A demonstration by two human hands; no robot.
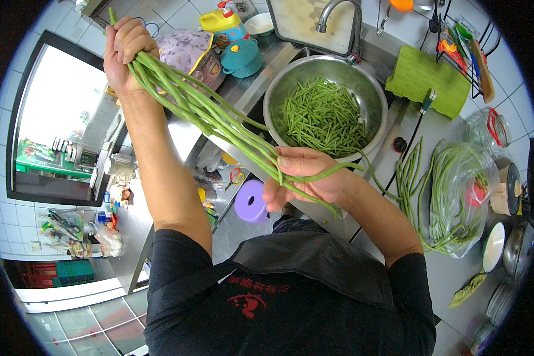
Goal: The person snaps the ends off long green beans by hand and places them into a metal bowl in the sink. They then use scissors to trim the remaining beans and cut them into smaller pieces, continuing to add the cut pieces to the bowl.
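My left hand (129, 53) is raised at the upper left, its fist closed around one end of a bunch of long green yardlong beans (200, 104). The bunch slants down to the right to my right hand (302, 175), whose thumb presses on the beans near their other ends. Just beyond my right hand, a large stainless steel bowl (380, 80) holds many short-cut bean pieces (322, 115). On the counter at the right lie loose long beans (409, 178), beside a clear plastic bag (463, 196) with more long beans in and around it.
A faucet (322, 26) arches near the bowl's far rim. A green mat (427, 80) and a glass jar (489, 129) stand at the right. A teal pot (242, 58) and a yellow bottle (222, 22) are at the back. A purple stool (250, 200) stands below the counter.
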